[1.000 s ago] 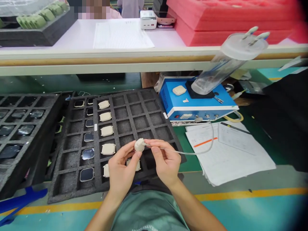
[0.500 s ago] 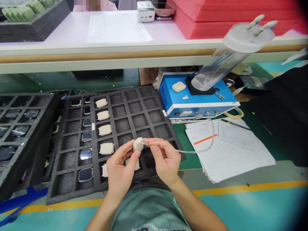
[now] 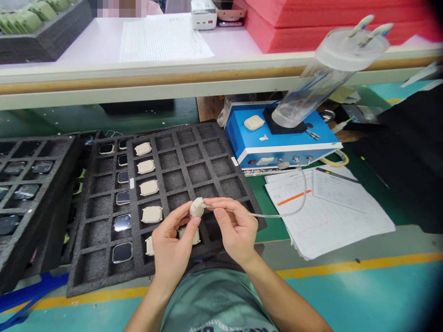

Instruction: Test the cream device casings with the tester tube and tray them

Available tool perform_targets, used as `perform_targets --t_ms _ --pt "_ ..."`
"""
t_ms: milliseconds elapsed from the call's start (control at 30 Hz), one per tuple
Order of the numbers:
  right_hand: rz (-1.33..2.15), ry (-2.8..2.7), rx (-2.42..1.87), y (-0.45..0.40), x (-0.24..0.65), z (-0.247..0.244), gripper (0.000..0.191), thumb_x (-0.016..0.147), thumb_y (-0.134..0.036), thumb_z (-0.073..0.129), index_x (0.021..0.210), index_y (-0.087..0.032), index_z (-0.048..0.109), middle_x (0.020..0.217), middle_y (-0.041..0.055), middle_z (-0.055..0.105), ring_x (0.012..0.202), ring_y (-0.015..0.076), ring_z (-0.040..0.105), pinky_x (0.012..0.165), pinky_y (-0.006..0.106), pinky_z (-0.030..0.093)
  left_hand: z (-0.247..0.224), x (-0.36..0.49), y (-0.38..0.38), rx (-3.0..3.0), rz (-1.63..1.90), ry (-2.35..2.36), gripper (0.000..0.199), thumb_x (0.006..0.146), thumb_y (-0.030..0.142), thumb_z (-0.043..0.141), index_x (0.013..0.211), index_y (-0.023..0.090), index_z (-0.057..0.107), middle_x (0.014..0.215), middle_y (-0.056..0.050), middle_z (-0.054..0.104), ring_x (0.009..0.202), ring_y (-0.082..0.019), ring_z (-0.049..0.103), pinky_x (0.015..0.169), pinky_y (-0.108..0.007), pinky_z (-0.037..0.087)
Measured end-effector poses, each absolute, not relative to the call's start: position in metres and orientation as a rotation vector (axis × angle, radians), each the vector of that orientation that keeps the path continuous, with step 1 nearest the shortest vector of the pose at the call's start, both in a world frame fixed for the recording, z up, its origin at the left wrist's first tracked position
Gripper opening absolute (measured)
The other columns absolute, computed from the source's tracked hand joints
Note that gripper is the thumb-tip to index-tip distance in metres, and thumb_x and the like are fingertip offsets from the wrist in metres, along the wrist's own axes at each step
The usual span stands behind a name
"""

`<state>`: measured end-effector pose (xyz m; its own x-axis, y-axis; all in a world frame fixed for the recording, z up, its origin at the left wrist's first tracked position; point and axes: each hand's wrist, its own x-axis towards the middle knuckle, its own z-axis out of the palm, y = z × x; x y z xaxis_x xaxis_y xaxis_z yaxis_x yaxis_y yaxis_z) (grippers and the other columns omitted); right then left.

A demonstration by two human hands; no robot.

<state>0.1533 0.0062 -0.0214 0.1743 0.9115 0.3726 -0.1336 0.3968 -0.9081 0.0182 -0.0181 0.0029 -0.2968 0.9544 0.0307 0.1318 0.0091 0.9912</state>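
Observation:
My left hand [image 3: 175,235] pinches a cream watch case [image 3: 197,208] on edge between thumb and fingers. My right hand [image 3: 238,226] is closed round the end of a clear thin tube [image 3: 270,216], whose tip meets the side of the case. From there the tube curves up to the front of a blue box [image 3: 249,143]. Under my hands lies a black foam tray [image 3: 173,180] with square pockets. Cream watch cases [image 3: 152,214] fill its left column, and another is partly hidden behind my left hand.
Dark-screened watch cases [image 3: 122,253] sit in a second foam tray [image 3: 89,267] at left. On the blue box are a clear cylinder [image 3: 304,87] and a cream case [image 3: 254,122]. Papers [image 3: 342,216] lie at right. Red foam blocks [image 3: 311,37] stand on the shelf [image 3: 86,50].
The whole view has shifted slightly. My hands keep the same hold, with the tube tip still at the watch case.

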Motion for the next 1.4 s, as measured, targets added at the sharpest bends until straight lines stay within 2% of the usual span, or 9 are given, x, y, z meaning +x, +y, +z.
perform_targets --t_ms 400,567,967,1400 --pt "0.902 -1.135 -0.838 0.0083 0.1519 -0.0227 0.016 0.1 -0.017 0.063 0.102 -0.024 0.078 0.101 0.0058 0.079 0.094 0.0179 0.077 0.083 0.03 0.067 0.0057 0.0173 -0.017 1.191 1.373 1.521 0.028 0.082 0.027 0.083 0.11 0.023 0.082 0.11 -0.006 0.082 0.095 -0.021 0.079 0.086 -0.027 0.065" --pt "0.883 -1.15 -0.845 0.0114 0.1508 -0.0242 0.014 0.1 -0.021 0.063 0.103 -0.023 0.076 0.101 0.0073 0.08 0.095 0.0198 0.078 0.084 0.033 0.068 0.0051 0.0162 -0.0148 1.198 1.373 1.552 0.031 0.081 0.032 0.085 0.111 0.023 0.082 0.11 -0.008 0.082 0.095 -0.022 0.08 0.085 -0.029 0.066" --pt "0.911 -1.13 -0.818 0.0149 0.1493 -0.0218 0.014 0.1 -0.023 0.063 0.101 -0.022 0.076 0.1 0.0078 0.079 0.093 0.0192 0.078 0.084 0.032 0.068 0.0029 0.0144 -0.0128 1.214 1.398 1.545 0.034 0.08 0.04 0.085 0.109 0.023 0.082 0.109 -0.008 0.082 0.094 -0.022 0.08 0.086 -0.028 0.065" --pt "0.901 -1.132 -0.835 0.0136 0.1486 -0.0223 0.014 0.1 -0.027 0.063 0.1 -0.021 0.076 0.099 0.0083 0.079 0.092 0.0206 0.079 0.083 0.034 0.069 0.0028 0.0145 -0.0128 1.213 1.397 1.548 0.036 0.078 0.037 0.086 0.11 0.021 0.081 0.11 -0.01 0.082 0.095 -0.025 0.08 0.083 -0.031 0.066"
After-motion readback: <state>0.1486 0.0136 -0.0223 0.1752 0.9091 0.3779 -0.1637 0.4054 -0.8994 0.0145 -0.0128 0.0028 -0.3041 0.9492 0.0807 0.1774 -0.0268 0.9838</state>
